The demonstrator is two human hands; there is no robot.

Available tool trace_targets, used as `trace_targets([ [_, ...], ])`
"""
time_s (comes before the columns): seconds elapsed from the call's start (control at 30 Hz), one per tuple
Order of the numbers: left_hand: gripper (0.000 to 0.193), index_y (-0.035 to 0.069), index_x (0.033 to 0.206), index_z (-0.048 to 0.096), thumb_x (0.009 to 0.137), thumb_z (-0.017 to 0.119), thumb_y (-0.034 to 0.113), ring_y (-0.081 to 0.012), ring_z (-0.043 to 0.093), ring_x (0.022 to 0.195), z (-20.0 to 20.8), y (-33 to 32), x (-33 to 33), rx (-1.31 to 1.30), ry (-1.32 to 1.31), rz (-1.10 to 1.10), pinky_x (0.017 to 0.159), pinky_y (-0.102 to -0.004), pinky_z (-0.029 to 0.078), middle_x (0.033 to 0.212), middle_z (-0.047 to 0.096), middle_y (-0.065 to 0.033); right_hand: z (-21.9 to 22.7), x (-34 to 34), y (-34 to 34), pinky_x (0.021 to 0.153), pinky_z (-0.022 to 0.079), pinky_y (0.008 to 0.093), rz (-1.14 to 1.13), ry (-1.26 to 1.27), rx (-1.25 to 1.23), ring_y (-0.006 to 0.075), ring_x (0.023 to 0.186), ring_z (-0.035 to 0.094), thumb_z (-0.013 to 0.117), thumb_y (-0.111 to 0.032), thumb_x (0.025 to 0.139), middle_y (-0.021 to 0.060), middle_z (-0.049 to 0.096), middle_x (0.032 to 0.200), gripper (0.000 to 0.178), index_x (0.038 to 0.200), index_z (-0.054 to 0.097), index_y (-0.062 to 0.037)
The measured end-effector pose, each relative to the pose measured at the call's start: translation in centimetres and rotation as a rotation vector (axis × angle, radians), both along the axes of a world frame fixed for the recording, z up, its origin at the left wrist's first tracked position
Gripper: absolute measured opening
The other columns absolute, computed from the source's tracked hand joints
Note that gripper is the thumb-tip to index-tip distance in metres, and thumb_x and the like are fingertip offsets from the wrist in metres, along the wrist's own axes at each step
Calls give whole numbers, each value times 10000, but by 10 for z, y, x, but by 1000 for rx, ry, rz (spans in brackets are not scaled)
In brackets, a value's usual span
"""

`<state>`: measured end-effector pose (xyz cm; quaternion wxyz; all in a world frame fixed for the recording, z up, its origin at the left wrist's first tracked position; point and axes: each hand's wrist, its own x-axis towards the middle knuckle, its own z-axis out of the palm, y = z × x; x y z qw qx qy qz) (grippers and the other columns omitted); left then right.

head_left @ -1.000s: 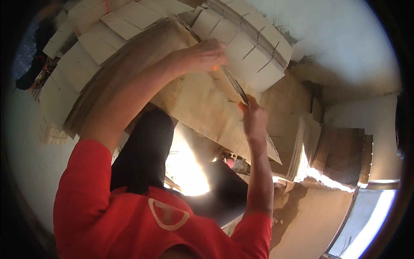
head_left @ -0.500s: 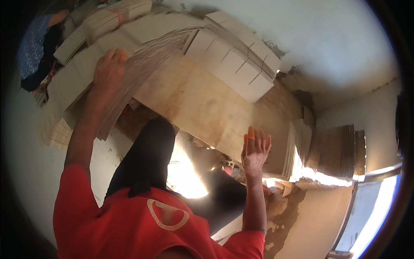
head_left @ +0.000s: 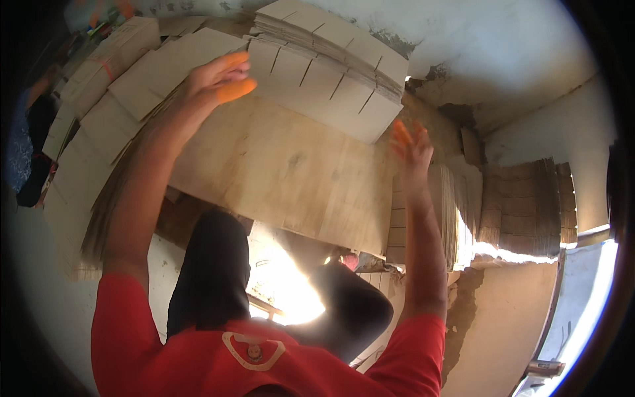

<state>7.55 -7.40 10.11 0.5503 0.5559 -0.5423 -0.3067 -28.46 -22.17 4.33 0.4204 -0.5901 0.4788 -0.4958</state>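
My left hand (head_left: 221,78), with orange covers on finger and thumb, is raised over the far left of the wooden tabletop (head_left: 291,162). Thumb and fingers are apart, and nothing is between them. Just beyond it lies a stack of slotted cardboard sheets (head_left: 324,76), the upper pile set back from the lower. My right hand (head_left: 414,144), slightly blurred, hovers near that stack's right end, fingers apart and holding nothing; orange shows on its fingertips. Plain cardboard sheets (head_left: 149,89) lie in a fanned, overlapping stack to the left of and under my left forearm.
More slotted cardboard (head_left: 443,212) stands stacked at the right, beside upright brown cardboard bundles (head_left: 522,205) along the wall. A cardboard bundle with a red band (head_left: 109,59) lies far left, near another person (head_left: 30,145). Bright sunlight falls below the table's near edge.
Both hands have moved away from me, the left also rightward toward the slotted stack and the right slightly rightward. The view has shifted, so the cardboard stacks appear further left.
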Motion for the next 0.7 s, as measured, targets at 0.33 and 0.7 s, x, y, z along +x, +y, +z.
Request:
trace_targets([
  [0.33, 634, -90, 1269, 376, 801, 708, 179, -300, 509, 1092, -118, -295, 41, -13, 931, 262, 1031, -456, 413, 1152, 492, -215, -6, 35, -166, 822, 461, 313, -203, 121, 96, 213, 922, 543, 772, -534, 651, 142, 543, 973, 1082, 1355, 314, 147],
  [0.7, 440, 51, 964, 608, 671, 818, 302, -199, 579, 765, -68, -327, -55, 285, 770, 735, 610, -399, 463, 871, 618, -73, -43, 19, -233, 643, 401, 266, -232, 190, 89, 132, 723, 492, 677, -276, 785, 32, 546, 852, 401, 1030, 602, 34],
])
